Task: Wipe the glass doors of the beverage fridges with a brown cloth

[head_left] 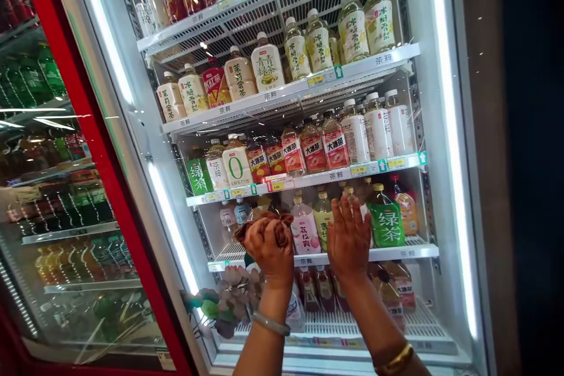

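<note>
My left fingers [258, 239] are curled tight around a crumpled brown cloth [284, 229], bunched in my fist, with a loose end poking out to the left; my right fingers [347, 217] are open and empty, stretched upward and nearly together, and look to be laid flat on the glass door [326, 358], though I can't see the contact itself. A pale grey bangle [271, 324] sits below the left fist, a gold bracelet [393, 360] on the other arm; between my two sets of fingers, behind the glass, stands a pink-labelled bottle [304, 232], and just right of the open fingers is a big green-labelled bottle [386, 223].

As I judge it, the step in hand is working the cloth at the glass; a move from here calls for a firm, bunched grip and even pressure, with the open fingers bracing lightly.

Farther out, a white shelf edge [396, 254] runs behind my fingers; a bottle with a large green 0 [237, 165] stands a shelf higher, up and to the left; greyish flowers [238, 294] show beside my left forearm, perhaps a reflection or a sticker; a bright light strip [453, 147] lines the right side, and a red frame [110, 182] slants down on the left.
</note>
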`<state>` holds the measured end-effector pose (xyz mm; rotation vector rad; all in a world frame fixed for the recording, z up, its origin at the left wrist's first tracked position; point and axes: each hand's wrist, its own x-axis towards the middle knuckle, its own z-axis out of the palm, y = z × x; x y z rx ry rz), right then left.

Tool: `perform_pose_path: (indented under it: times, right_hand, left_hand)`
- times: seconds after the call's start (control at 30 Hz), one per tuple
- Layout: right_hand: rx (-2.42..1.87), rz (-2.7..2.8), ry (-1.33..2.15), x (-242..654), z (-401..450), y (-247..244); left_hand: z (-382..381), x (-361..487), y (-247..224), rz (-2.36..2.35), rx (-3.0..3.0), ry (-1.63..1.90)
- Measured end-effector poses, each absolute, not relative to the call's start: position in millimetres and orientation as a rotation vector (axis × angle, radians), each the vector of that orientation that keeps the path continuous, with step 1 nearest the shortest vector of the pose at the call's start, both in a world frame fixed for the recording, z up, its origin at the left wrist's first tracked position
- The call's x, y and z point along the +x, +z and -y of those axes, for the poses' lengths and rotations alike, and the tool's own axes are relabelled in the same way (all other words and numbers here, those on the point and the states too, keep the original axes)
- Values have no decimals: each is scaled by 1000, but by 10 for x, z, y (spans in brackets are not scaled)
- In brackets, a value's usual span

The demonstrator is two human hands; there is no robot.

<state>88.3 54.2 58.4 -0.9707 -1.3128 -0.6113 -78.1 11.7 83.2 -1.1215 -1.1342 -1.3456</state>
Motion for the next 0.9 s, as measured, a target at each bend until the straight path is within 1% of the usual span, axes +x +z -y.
perform_pose_path:
  times: [0.17, 0.27, 0.33, 0.43, 0.57, 0.63, 0.73, 0.9]
  right_hand:
    - [-957, 1276, -625, 790, -560, 431]
    - [-974, 1262, -621, 794, -573, 435]
    - [-982, 1261, -627, 798, -577, 437]
    - [-980, 1280, -630, 804, -576, 424]
    - [-968, 1312, -641, 830, -572, 405]
    - [-967, 1331, -661, 854, -572, 396]
    - [-971, 1373, -685, 895, -570, 370]
    - [-940, 1444, -696, 955, -556, 317]
  left_hand:
    - [-119, -532, 356, 1097, -1291, -1307]
    - [-66, -345, 198, 1126, -1395, -1327]
    - [-31, -307, 198, 1097, -1481, -1305]
    - [-6, -456, 360, 1032, -1537, -1276]
    - [-54, -816, 668, 1101, -1253, -1514]
    - [-94, -888, 728, 1111, -1164, -1559]
    - [-118, -738, 638, 1132, -1176, -1515]
    - [-53, -264, 315, 1185, -1382, -1392]
